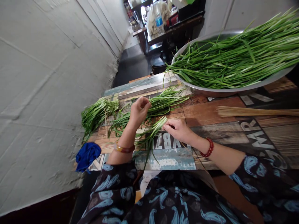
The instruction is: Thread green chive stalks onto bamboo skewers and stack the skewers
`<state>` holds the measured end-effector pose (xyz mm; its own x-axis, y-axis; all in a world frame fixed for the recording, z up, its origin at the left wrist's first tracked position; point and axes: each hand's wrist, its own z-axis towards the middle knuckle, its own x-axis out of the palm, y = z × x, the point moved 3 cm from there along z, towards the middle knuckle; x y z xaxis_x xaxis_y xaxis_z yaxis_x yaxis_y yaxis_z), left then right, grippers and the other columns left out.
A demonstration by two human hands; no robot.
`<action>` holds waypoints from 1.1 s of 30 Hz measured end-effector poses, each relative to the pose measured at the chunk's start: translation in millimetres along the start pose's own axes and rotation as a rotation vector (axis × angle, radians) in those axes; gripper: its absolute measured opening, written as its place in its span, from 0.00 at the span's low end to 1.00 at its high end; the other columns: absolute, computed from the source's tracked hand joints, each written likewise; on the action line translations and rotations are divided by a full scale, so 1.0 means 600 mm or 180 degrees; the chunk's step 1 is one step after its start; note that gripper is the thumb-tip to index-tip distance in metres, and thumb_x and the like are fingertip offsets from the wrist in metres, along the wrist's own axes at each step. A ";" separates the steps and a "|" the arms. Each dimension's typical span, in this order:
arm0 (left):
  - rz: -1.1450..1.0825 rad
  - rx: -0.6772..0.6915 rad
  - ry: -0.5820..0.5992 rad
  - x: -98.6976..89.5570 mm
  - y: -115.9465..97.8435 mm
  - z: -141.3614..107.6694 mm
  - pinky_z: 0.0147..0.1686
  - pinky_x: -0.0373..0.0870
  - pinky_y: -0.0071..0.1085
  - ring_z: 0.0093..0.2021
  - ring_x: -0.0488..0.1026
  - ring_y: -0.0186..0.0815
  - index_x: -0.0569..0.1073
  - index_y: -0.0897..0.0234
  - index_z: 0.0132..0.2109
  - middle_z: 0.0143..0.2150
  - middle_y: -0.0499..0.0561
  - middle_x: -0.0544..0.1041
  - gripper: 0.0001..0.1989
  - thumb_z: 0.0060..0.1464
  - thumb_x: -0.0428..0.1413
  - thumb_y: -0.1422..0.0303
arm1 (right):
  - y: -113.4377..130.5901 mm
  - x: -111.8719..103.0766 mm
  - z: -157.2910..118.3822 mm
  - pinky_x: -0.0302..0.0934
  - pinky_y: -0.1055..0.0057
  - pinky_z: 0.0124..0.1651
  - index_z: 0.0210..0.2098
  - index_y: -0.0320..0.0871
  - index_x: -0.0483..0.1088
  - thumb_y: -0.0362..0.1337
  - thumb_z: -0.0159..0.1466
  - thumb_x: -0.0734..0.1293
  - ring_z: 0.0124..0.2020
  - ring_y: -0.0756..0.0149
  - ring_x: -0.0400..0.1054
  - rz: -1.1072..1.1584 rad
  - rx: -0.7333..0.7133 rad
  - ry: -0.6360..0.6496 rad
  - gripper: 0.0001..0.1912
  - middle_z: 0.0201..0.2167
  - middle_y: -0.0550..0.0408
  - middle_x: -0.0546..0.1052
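Observation:
My right hand (177, 129) is closed, its fingertips pinching at the pale ends of a small bunch of garlic chives (153, 131). The green leaves of that bunch trail left and down over the tabletop. A thin stick shows below the hand, though I cannot tell whether the fingers hold it. My left hand (139, 109) is raised over a loose pile of chives (167, 101), fingers curled together near the stems. What lies between those fingers is hidden. Farther left lies a bundle of chives (98, 113) with thin wooden sticks (106, 121) at its right side.
A large metal basin (210, 91) heaped with long chives (233, 59) stands at the back right. Bamboo skewers (254, 111) lie in front of it. A blue cloth (88, 155) sits at the table's left end, beside the wall (42, 93). Behind, a second table holds a bottle (159, 21).

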<state>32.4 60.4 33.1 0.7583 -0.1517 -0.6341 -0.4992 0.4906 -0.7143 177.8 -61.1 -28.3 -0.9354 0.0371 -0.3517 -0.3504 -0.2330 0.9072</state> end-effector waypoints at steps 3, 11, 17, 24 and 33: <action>-0.0780 -0.0282 0.0108 0.001 -0.010 -0.036 0.27 0.62 0.26 0.25 0.66 0.28 0.71 0.65 0.35 0.26 0.45 0.70 0.07 0.52 0.58 0.66 | 0.004 -0.002 -0.001 0.55 0.75 0.30 0.29 0.39 0.75 0.32 0.64 0.62 0.23 0.72 0.64 0.0047 0.0021 -0.0034 0.11 0.19 0.58 0.73; -0.1541 -0.0986 0.0606 0.036 -0.001 -0.071 0.27 0.62 0.24 0.26 0.66 0.28 0.77 0.68 0.34 0.27 0.48 0.74 0.12 0.49 0.62 0.61 | 0.020 -0.018 -0.002 0.55 0.75 0.29 0.31 0.40 0.76 0.35 0.67 0.59 0.21 0.73 0.61 0.0129 -0.0071 0.0063 0.15 0.18 0.60 0.68; -0.2008 -0.0953 0.0869 0.035 0.003 -0.077 0.30 0.64 0.24 0.29 0.68 0.28 0.77 0.69 0.32 0.30 0.50 0.77 0.13 0.50 0.62 0.61 | 0.017 -0.019 -0.002 0.56 0.74 0.27 0.33 0.40 0.75 0.39 0.68 0.59 0.23 0.72 0.63 0.0117 0.0062 0.0142 0.16 0.19 0.59 0.69; -0.2103 -0.0998 0.0810 0.034 0.001 -0.081 0.27 0.61 0.25 0.26 0.66 0.28 0.78 0.69 0.31 0.27 0.50 0.76 0.13 0.49 0.62 0.61 | 0.012 -0.016 -0.005 0.56 0.74 0.26 0.35 0.41 0.76 0.42 0.69 0.59 0.23 0.71 0.62 0.0095 0.0260 0.0289 0.17 0.20 0.58 0.68; -0.2257 -0.0999 0.0748 0.036 0.001 -0.081 0.28 0.63 0.25 0.27 0.68 0.29 0.78 0.69 0.31 0.27 0.50 0.76 0.13 0.48 0.63 0.61 | 0.013 -0.015 -0.005 0.57 0.74 0.27 0.35 0.41 0.76 0.44 0.69 0.59 0.25 0.70 0.65 0.0050 0.0311 0.0316 0.18 0.20 0.57 0.70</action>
<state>28.0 15.7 4.3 0.8480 -0.5296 -0.0199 -0.0536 -0.0483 -0.9974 183.6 -66.3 -19.1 -0.9331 -0.0634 -0.3541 -0.3433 -0.1368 0.9292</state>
